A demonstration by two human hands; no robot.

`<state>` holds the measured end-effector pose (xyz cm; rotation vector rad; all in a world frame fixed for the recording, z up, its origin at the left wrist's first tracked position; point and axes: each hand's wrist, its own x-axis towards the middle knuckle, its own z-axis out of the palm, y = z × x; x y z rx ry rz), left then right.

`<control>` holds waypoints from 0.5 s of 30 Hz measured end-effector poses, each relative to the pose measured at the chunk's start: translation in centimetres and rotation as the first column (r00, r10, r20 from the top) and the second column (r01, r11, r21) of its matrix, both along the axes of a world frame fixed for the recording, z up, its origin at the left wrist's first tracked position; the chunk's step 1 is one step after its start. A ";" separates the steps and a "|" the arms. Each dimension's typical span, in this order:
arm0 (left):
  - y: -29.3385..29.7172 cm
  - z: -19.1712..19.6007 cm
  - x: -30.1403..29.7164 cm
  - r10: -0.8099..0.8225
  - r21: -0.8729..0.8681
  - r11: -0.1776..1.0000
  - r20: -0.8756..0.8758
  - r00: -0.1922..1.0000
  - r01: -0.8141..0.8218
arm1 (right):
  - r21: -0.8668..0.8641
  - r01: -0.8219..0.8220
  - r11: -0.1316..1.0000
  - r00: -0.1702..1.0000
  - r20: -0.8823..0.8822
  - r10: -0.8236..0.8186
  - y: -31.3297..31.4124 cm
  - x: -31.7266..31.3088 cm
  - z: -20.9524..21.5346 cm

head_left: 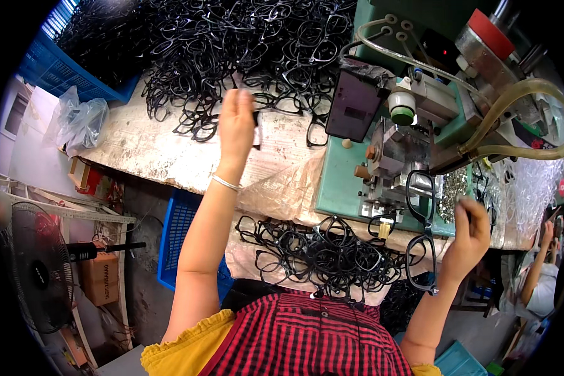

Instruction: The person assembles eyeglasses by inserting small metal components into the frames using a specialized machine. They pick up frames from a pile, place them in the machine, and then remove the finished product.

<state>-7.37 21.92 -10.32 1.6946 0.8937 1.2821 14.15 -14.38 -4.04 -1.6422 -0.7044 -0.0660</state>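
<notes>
My left hand reaches over the table with its fingers stretched straight and close together. It is at the near edge of a big heap of black eyeglass frames. A small dark and white thing shows beside its palm; what it is I cannot make out. My right hand is raised at the right, thumb and fingers bent but apart. Just left of it, a black eyeglass frame stands on end, seemingly in the air and clear of the fingertips. Below the green machine lies a smaller pile of black frames.
The machine carries a metal fixture, hoses and a dark panel. A blue crate stands far left, near a plastic bag. A fan and a carton are lower left. Another person is at far right.
</notes>
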 end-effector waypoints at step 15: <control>-10.3 9.3 2.8 -0.582 0.216 0.796 0.533 0.615 0.566 | 0.402 -0.185 0.897 0.926 -0.235 0.296 6.9 -1.1 1.8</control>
